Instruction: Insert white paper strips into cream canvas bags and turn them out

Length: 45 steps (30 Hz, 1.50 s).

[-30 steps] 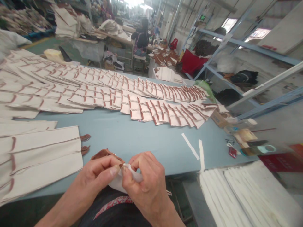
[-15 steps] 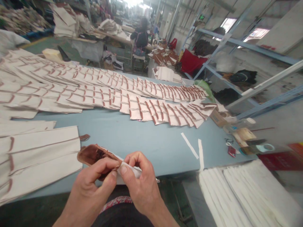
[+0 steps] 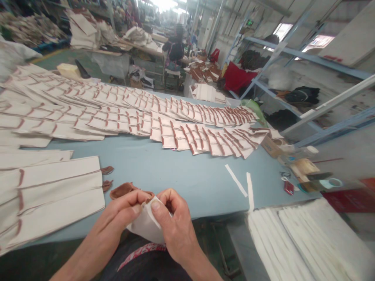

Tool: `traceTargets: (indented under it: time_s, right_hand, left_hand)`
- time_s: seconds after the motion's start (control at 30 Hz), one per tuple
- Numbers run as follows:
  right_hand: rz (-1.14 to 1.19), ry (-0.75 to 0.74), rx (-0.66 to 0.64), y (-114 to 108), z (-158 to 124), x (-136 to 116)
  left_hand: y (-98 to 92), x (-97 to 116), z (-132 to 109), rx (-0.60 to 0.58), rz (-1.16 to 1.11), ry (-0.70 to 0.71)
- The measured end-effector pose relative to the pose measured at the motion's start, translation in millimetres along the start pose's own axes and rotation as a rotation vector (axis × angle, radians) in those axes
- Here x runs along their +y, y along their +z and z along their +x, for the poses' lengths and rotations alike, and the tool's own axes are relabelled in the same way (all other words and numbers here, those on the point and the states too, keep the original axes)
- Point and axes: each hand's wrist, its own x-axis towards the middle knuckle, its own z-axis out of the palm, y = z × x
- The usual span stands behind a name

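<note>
Both hands pinch one piece of white fabric (image 3: 148, 226) with brown leather attached, over the table's near edge. My left hand (image 3: 121, 214) has thumb and fingertips closed on the fabric's upper left edge. Close beside it, my right hand (image 3: 172, 218) grips the top right edge, its thumb lying on the white side. Beyond my left fingers, a brown leather part (image 3: 124, 190) shows above the blue-grey table (image 3: 190, 181). Part of the piece is hidden behind my fingers.
White panels with brown trim (image 3: 58, 191) lie at the left. Long overlapping rows of similar pieces (image 3: 187, 134) cross the table. Two white strips (image 3: 236, 180) lie to the right, near a red object (image 3: 288, 187). Folded white cloth (image 3: 304, 238) fills the lower right. A person (image 3: 175, 48) sits farther back.
The white side of the held piece has turned into view and hangs lower between my hands. Less of the brown part shows. The camera view has shifted slightly.
</note>
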Motion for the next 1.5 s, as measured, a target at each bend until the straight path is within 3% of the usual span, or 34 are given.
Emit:
traceTargets:
  time_s: [0.13,0.27,0.37,0.6,0.87,1.0,1.13,1.2,1.3,1.4,1.5]
  right_hand:
    - [0.094,0.064,-0.041,0.8,-1.0,1.8]
    - [0.408,0.238,-0.166,6.8,-2.9,4.7]
    - [0.538,0.24,-0.213,11.2,-4.7,4.8]
    - [0.475,0.076,-0.213,13.8,-16.8,-5.2]
    - [0.336,0.06,-0.259,6.0,-28.3,-1.3]
    - [0.151,-0.062,-0.125,9.1,-35.2,6.6]
    - [-0.125,-0.135,0.098,19.0,-44.4,14.2]
    - [-0.207,-0.176,0.133,19.4,-43.0,14.1]
    - [-0.178,-0.38,0.036,9.9,-26.3,6.9]
    - [-0.081,-0.629,-0.11,-3.3,-0.7,-6.6]
    - [-0.074,-0.75,-0.294,-9.4,17.3,-22.9]
  left_hand:
    - [-5.4,1.0,3.6,-0.105,-0.065,-0.154]
    - [-4.5,1.4,2.4,-0.039,-0.147,-0.18]
    - [-0.8,8.6,-3.0,0.028,-0.18,-0.196]
    - [6.2,28.1,-16.8,0.068,-0.15,-0.114]
    - [1.3,29.8,-25.3,0.046,-0.109,-0.139]
    - [6.0,40.6,-25.7,0.051,-0.071,-0.156]
    - [2.4,47.4,-27.3,0.106,0.283,-0.015]
    - [-5.5,43.5,-27.9,0.115,0.41,0.049]
    - [-20.5,35.2,-28.5,0.053,0.401,0.069]
    - [-28.2,35.6,-30.4,-0.055,0.221,0.046]
    - [-25.4,44.5,-35.3,0.003,0.031,0.009]
